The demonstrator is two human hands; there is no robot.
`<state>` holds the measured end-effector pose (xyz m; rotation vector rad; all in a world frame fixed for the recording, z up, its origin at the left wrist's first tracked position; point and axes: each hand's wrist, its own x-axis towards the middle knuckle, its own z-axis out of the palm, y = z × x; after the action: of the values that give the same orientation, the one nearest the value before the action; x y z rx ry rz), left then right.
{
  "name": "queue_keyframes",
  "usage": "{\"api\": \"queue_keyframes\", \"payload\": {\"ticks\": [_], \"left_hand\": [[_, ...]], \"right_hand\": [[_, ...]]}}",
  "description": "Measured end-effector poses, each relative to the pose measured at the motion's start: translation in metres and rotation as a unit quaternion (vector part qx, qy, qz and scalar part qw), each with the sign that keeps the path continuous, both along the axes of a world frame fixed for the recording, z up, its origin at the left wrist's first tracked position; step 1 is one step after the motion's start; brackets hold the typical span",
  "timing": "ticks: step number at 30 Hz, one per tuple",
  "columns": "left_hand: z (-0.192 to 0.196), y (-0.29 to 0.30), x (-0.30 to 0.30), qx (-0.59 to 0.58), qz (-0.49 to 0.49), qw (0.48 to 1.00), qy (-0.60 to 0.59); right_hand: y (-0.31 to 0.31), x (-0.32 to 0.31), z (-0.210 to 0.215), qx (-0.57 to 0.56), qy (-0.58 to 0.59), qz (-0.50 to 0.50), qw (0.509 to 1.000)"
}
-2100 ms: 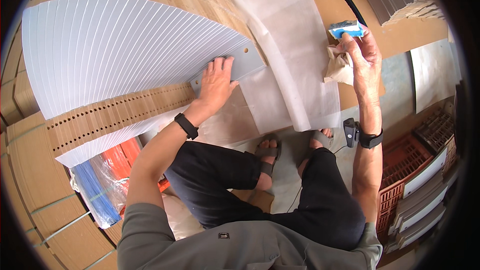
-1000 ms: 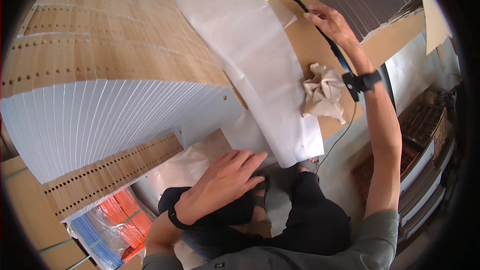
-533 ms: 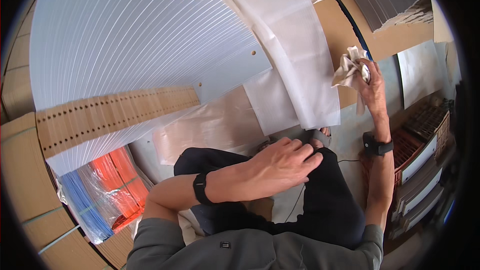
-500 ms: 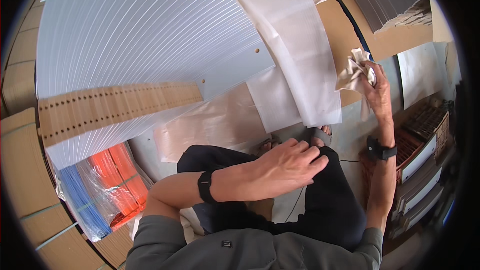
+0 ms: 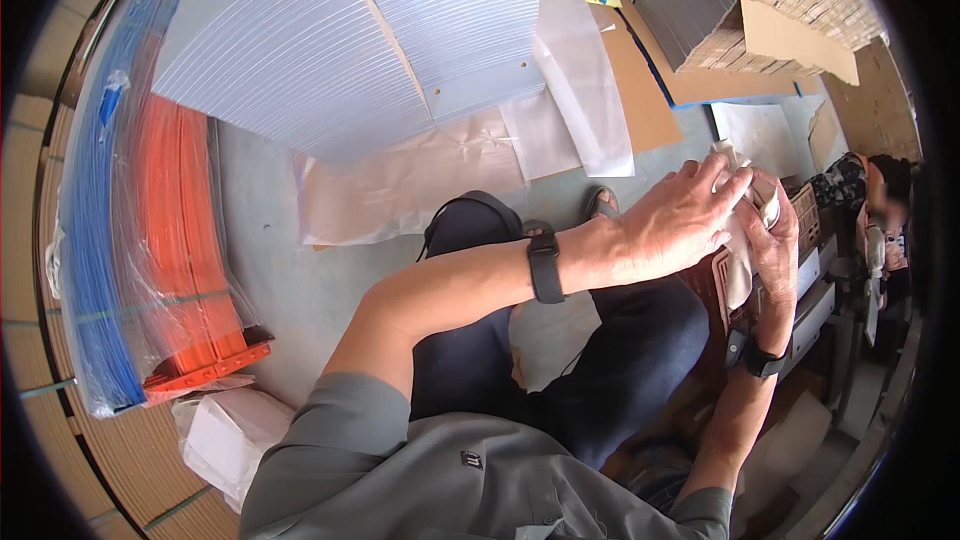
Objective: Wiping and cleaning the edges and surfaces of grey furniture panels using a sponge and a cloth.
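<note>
A crumpled beige cloth (image 5: 738,275) is held up at the right, its loose end hanging down. My right hand (image 5: 775,240) wraps its fingers round it from the right. My left hand (image 5: 675,222) reaches across to the same cloth, its fingers bent onto the upper part; the exact grip is partly hidden. Ahead stands a stack of thin light-grey panels (image 5: 300,50) on edge, apart from both hands. Translucent sheeting (image 5: 400,190) lies on the floor beside the panels.
Plastic-wrapped blue strips (image 5: 95,240) and orange strips (image 5: 185,230) stand at the left, by stacked cardboard (image 5: 110,450). A white wrapped bundle (image 5: 225,440) lies near my left elbow. Dark panels with torn cardboard (image 5: 780,0) rise at far right; another person (image 5: 885,210) is at the right edge.
My left hand has moved right, from above my knees to the cloth. My right hand has lowered slightly with the cloth. The view has turned, showing more on the left and right.
</note>
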<state>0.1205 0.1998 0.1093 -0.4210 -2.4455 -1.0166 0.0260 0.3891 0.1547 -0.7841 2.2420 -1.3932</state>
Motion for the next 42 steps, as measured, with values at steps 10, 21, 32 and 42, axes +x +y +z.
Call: {"api": "queue_keyframes", "payload": {"ticks": [10,21,32,42], "left_hand": [[0.033,0.021,0.039,0.513,-0.028,0.855,-0.066],[-0.02,0.082,0.048,0.148,0.006,0.988,-0.035],[-0.001,-0.184,-0.047,-0.311,0.046,0.92,-0.236],[-0.19,-0.261,-0.175,-0.465,-0.038,0.813,-0.349]], "right_hand": [[0.035,0.069,0.0,-0.29,0.01,0.006,0.957],[0.028,0.064,-0.058,-0.349,-0.17,-0.19,0.902],[0.072,0.066,-0.013,-0.267,-0.175,-0.237,0.918],[0.118,0.108,-0.014,-0.084,-0.108,-0.329,0.934]]}}
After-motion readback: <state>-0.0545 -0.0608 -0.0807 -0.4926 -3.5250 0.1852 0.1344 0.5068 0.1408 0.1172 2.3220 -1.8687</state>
